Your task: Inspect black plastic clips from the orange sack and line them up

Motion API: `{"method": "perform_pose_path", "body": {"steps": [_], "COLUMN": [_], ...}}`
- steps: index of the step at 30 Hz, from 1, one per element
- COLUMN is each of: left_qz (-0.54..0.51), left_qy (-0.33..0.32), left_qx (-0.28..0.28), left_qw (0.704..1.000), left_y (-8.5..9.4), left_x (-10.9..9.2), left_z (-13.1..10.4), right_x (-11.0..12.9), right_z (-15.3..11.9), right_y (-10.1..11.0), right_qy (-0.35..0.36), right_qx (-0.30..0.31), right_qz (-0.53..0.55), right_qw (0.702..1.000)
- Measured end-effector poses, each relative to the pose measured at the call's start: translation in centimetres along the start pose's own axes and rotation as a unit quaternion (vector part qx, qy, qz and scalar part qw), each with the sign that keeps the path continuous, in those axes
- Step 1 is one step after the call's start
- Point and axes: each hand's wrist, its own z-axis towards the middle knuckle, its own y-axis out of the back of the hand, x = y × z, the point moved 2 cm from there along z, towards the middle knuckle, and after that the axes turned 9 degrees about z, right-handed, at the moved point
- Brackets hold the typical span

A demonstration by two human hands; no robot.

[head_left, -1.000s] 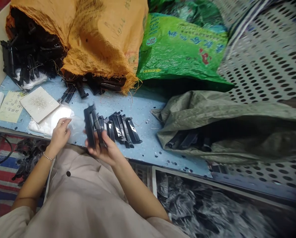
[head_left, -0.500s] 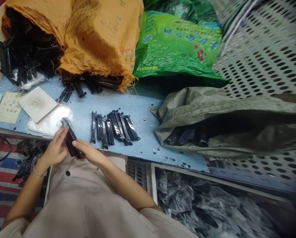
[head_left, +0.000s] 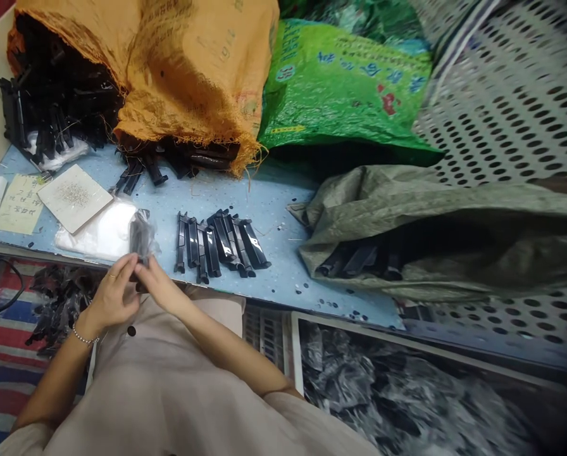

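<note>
Between my hands is a narrow clear plastic bag [head_left: 143, 229] with a long black plastic part [head_left: 140, 244] mostly inside it. My left hand [head_left: 114, 292] pinches the bag at its near end, fingertips together. Beside it, my right hand [head_left: 160, 286] closes thumb and fingers on the near end of the black part. That end is partly hidden by my fingers. A stack of flat clear bags [head_left: 98, 237] lies just beyond my left hand, under a white square tile [head_left: 74, 197]. Right of my hands, several black plastic parts [head_left: 221, 244] lie in a row.
An orange woven sack [head_left: 193, 69] spills black parts at the back left. A green sack [head_left: 345, 88] and a grey-green sack [head_left: 435, 196] stand to the right, before a perforated basket [head_left: 511, 101]. Below the blue table [head_left: 283, 285], a crate [head_left: 295, 354] holds bagged parts.
The black part has gone further into the clear bag, which now stretches away from me over the table edge. Both hands have moved closer together around its near end.
</note>
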Motion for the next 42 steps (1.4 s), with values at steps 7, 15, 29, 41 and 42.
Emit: {"method": "perform_pose_path", "body": {"steps": [7,15,29,41,42], "left_qz": [-0.023,0.083,0.013,-0.347,-0.345], "left_qy": [0.204,0.327,0.273,0.451,0.449], "left_qx": [-0.047,0.251,-0.015,-0.1,-0.1], "left_qw": [0.977,0.907,0.962,0.816,0.818], "left_y": [10.5,6.1,-2.6,-2.6,-2.7], "left_x": [0.8,9.9,8.8,11.6,11.5], "left_z": [-2.5,-9.1,6.0,4.9,4.8], "right_x": [4.2,5.5,3.6,3.2,3.1], "right_z": [-2.9,-0.7,0.9,7.3,7.4], "right_y": [-0.1,8.4,9.6,3.8,3.7], "right_qy": [0.078,-0.051,0.012,-0.028,-0.033], "right_qx": [0.234,-0.194,-0.147,0.016,0.017], "right_qz": [-0.285,-0.728,-0.522,0.18,0.186], "right_qw": [0.926,0.655,0.84,0.983,0.982]}}
